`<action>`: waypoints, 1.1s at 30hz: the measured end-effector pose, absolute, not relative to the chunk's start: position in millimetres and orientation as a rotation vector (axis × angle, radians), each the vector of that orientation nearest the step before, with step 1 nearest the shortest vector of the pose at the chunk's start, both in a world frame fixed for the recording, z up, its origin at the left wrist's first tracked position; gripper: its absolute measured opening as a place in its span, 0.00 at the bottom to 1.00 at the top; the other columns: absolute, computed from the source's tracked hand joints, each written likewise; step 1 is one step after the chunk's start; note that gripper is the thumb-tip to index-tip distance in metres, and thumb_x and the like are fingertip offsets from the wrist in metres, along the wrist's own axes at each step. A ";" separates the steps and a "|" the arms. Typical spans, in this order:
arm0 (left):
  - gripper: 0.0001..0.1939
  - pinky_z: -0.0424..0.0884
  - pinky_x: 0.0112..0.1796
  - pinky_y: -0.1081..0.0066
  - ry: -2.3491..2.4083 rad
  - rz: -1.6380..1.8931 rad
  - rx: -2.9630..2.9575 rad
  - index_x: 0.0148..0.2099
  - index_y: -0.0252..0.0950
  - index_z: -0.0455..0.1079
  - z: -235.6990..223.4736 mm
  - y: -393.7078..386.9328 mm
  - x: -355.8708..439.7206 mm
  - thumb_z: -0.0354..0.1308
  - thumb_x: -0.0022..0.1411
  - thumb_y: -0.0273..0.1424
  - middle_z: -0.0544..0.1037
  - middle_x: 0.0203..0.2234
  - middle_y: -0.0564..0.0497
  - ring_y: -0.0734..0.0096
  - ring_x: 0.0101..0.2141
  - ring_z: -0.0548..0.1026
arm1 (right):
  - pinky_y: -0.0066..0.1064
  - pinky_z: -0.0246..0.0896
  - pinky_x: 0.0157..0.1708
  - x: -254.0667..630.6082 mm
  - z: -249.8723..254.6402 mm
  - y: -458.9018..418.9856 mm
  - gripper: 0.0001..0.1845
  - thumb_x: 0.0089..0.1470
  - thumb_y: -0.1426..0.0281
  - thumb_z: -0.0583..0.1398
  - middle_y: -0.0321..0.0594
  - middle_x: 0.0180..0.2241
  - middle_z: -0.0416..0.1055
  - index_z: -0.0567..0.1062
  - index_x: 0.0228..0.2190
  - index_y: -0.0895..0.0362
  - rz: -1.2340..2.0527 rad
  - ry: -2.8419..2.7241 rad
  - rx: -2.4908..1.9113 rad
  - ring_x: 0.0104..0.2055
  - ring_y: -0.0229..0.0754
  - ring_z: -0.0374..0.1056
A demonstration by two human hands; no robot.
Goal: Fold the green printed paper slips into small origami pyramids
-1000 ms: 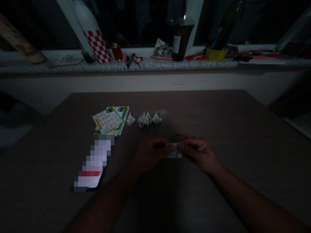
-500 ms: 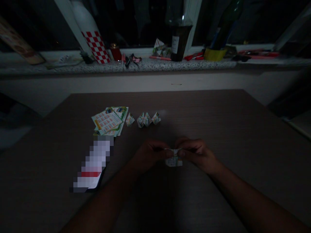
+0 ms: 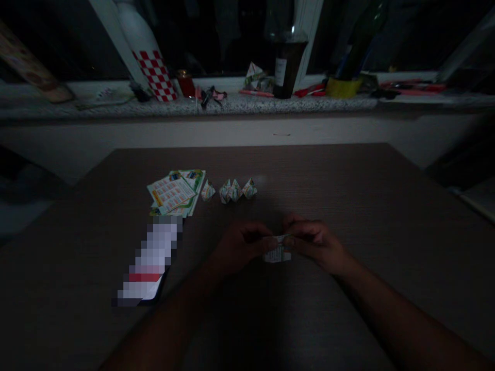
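Observation:
A small piece of printed paper [image 3: 276, 254], white with green patches, is pinched between both hands above the table. My left hand [image 3: 244, 246] grips its upper left part, thumb in front and fingers behind. On its upper right part, my right hand [image 3: 315, 243] pinches with thumb and forefinger. The top edge looks folded, though the thumbs cover much of it. Beyond the hands stand several folded paper shapes [image 3: 235, 191] in a row, pointed and made of similar printed paper. Left of them lies a stack of printed leaflets [image 3: 174, 193].
A phone [image 3: 150, 263] with a lit, blurred screen lies left of my left forearm. On the granite windowsill [image 3: 247, 104] stand a checkered bottle [image 3: 154, 72], a dark cup [image 3: 285, 67], a green bottle [image 3: 359, 41], pens and a small red jar [image 3: 186, 84].
Both hands keep their pinch on the paper. The thumbs have shifted slightly along its top edge, and the whole view has moved a little.

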State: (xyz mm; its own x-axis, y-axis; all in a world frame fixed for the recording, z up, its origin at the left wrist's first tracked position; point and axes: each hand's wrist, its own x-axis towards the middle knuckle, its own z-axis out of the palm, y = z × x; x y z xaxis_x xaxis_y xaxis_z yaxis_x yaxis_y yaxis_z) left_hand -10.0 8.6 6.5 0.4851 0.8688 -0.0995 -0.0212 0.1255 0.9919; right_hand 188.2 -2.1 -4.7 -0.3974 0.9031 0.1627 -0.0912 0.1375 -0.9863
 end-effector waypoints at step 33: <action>0.05 0.68 0.28 0.76 1.143 0.917 1.452 0.29 0.34 0.77 13.8 8.8 -8.8 0.67 0.49 0.30 0.79 0.22 0.53 0.73 0.25 0.75 | 0.25 0.65 0.23 182.0 -2.2 -7.6 0.06 0.48 0.67 0.65 0.39 0.24 0.78 0.80 0.26 0.57 1.031 -1.594 -1.105 0.24 0.38 0.72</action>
